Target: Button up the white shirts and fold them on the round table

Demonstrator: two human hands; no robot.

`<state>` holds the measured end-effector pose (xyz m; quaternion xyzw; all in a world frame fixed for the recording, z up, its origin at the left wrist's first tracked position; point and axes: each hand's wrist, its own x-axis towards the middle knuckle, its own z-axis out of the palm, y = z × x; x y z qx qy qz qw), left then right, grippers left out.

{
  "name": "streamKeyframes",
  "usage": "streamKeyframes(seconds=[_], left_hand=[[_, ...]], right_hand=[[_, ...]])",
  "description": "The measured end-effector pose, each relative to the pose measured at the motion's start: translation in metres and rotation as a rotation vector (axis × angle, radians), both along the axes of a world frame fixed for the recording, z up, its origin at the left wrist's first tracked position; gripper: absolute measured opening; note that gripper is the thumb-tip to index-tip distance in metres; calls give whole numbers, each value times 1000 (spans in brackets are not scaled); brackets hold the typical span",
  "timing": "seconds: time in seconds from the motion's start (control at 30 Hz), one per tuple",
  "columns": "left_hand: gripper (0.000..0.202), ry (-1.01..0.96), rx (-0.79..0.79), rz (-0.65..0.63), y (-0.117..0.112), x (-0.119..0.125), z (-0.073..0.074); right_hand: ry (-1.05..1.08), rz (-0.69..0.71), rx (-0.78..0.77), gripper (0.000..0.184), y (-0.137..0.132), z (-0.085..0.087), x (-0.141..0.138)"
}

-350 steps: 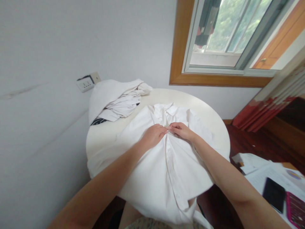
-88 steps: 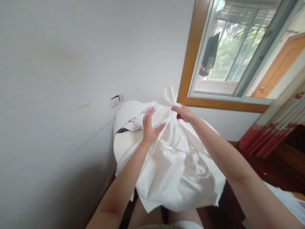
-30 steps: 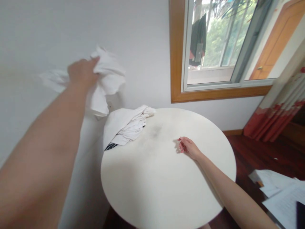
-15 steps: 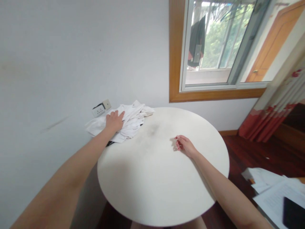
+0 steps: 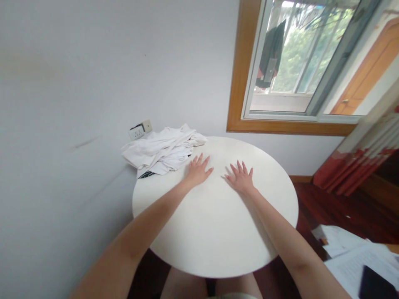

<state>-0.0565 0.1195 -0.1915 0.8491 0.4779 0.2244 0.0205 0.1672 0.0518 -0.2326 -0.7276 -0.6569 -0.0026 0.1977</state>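
My left hand (image 5: 197, 171) is over the round white table (image 5: 215, 232), palm down with its fingers spread, just right of a heap of white clothes (image 5: 165, 145). It holds nothing. To its right, my right hand (image 5: 240, 178) is also palm down with fingers apart, with nothing in it. Whether either palm presses on the tabletop is hard to tell. The heap of clothes lies crumpled at the table's far left edge against the wall, and a black-and-white patterned piece (image 5: 146, 175) pokes out beneath it.
A wall socket (image 5: 136, 132) sits just behind the clothes. Beyond the table is a wood-framed window (image 5: 235, 83), with a red and cream curtain (image 5: 339, 170) at the right. Papers (image 5: 355, 261) and a dark flat object (image 5: 375, 284) lie at lower right.
My left hand has come off the white clothes and moved right over the table. My right hand has uncurled, its fingers now spread. The view has shifted slightly.
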Motion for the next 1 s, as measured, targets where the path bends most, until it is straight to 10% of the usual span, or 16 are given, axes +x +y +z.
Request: streamKeyframes(seconds=[0.27, 1.0], left_hand=[[80, 218, -135, -23, -19, 19, -57], [62, 217, -62, -17, -16, 18, -59]], right_hand=[[-105, -63, -275, 79, 7, -12, -4], [-142, -73, -261, 76, 4, -10, -3]])
